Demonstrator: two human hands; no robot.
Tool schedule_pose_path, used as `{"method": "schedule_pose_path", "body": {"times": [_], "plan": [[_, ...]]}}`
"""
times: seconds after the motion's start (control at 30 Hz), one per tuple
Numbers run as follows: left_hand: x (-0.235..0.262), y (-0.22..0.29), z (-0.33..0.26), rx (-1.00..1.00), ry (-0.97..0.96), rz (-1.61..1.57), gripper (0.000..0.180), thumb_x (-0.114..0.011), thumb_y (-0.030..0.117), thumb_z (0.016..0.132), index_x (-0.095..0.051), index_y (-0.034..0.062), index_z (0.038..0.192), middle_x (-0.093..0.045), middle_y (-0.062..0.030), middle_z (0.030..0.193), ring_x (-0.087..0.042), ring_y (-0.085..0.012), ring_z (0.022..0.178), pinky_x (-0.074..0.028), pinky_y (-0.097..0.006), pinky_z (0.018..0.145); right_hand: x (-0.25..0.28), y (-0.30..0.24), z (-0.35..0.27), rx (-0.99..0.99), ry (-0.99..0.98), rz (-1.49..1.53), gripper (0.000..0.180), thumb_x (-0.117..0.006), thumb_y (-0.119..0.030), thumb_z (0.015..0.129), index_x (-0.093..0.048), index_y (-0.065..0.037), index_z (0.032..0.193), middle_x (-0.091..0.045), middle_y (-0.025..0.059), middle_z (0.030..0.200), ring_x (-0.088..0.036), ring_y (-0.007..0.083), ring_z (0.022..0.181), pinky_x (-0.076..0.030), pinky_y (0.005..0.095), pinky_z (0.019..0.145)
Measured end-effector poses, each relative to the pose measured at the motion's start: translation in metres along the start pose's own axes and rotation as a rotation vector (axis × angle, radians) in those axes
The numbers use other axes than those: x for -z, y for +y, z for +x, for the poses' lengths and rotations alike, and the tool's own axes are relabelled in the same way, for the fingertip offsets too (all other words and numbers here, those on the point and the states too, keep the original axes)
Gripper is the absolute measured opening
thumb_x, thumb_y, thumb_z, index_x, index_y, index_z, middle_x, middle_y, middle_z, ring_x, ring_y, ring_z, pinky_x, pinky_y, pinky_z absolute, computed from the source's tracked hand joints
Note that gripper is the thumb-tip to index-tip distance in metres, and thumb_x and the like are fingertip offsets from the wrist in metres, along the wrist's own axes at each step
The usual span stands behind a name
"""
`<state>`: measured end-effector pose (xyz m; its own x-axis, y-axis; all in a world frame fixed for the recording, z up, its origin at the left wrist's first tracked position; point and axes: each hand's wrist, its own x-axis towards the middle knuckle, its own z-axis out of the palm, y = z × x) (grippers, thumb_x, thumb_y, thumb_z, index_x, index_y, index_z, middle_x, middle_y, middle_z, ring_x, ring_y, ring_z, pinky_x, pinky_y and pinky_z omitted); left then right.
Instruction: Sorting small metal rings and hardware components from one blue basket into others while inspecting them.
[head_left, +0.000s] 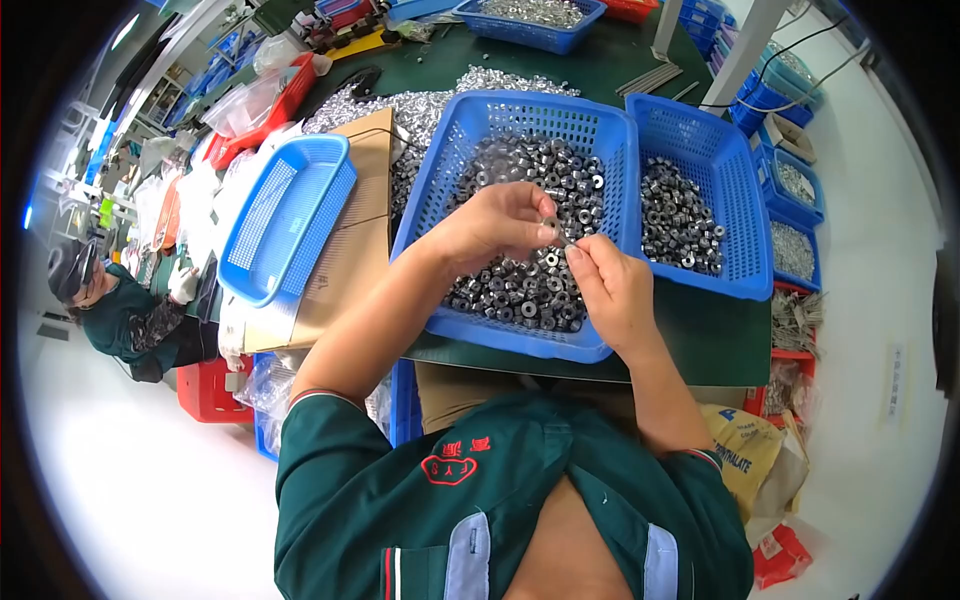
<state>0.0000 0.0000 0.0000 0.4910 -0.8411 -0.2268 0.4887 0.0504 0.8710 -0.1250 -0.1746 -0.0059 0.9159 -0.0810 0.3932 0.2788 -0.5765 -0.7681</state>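
Blue perforated basket: it stands right before us on the green desk and holds a loose heap of grey ring-shaped metal pieces.
Left hand: we hold it above that heap, thumb and forefinger closed on a small metal piece.
Right hand: a little to the right and nearer to us, its thumb and forefinger pinching at the same spot.
Small metal piece: over the blue perforated basket, between our two sets of fingertips; we cannot tell its exact shape at this size.
Second blue basket: just beside the first on the right, with similar grey pieces heaped mostly toward its left side.
Shallow blue basket: to our left, resting on flat brown cardboard.
Silver metal parts: spread over the desk to the far left of the basket before us.
Thin metal rods: lying together at the desk's far right.
Co-worker: well apart from us on the left, in dark green, a white glove on one hand.
Yellow printed sack: near us on the right, below the desk.
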Motion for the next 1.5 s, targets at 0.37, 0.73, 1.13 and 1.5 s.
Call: {"method": "schedule_pose_path", "body": {"times": [0.37,0.73,1.13,1.5], "plan": [[-0.011,-0.005,-0.004,-0.083,0.055,0.223,0.017,-0.073,0.011,0.084,-0.063,0.0039,0.095,-0.064,-0.0008,0.084,-0.057,-0.0062,0.071,-0.042,-0.017,0.057,-0.002,0.003,0.001,0.065,0.012,-0.022,0.015,-0.062,-0.017,0.087,-0.059,-0.006,0.077,-0.057,0.0133,0.06,-0.057,0.031,0.052,-0.04,0.0397,0.046],[-0.004,-0.009,0.001,0.154,0.024,0.149,0.029,-0.07,0.027,0.087,-0.056,0.0034,0.078,-0.046,0.0002,0.061,-0.035,-0.0069,0.048,-0.023,-0.023,0.044,-0.007,0.009,0.001,0.42,-0.029,-0.436,0.016,-0.064,-0.013,0.082,-0.053,-0.009,0.072,-0.057,0.0083,0.06,-0.059,0.0274,0.054,-0.044,0.0399,0.049],[0.003,-0.006,0.007,0.216,0.073,0.443,0.013,-0.062,0.013,0.078,-0.059,0.0025,0.084,-0.062,-0.009,0.071,-0.051,-0.013,0.054,-0.038,-0.028,0.046,-0.005,0.005,0.001,0.156,0.005,-0.086,0.018,-0.059,-0.022,0.092,-0.057,-0.007,0.082,-0.056,0.0119,0.057,-0.058,0.0307,0.051,-0.041,0.0401,0.045],[-0.011,-0.039,0.021,0.231,0.097,1.755,0.033,-0.064,0.044,0.079,-0.069,0.0128,0.087,-0.068,-0.0147,0.081,-0.065,-0.0346,0.078,-0.051,-0.044,0.068,-0.004,0.008,0.0,0.175,0.006,-0.085,0.019,-0.06,-0.023,0.091,-0.057,-0.006,0.082,-0.06,0.0129,0.061,-0.06,0.0313,0.054,-0.043,0.0407,0.048]]}}
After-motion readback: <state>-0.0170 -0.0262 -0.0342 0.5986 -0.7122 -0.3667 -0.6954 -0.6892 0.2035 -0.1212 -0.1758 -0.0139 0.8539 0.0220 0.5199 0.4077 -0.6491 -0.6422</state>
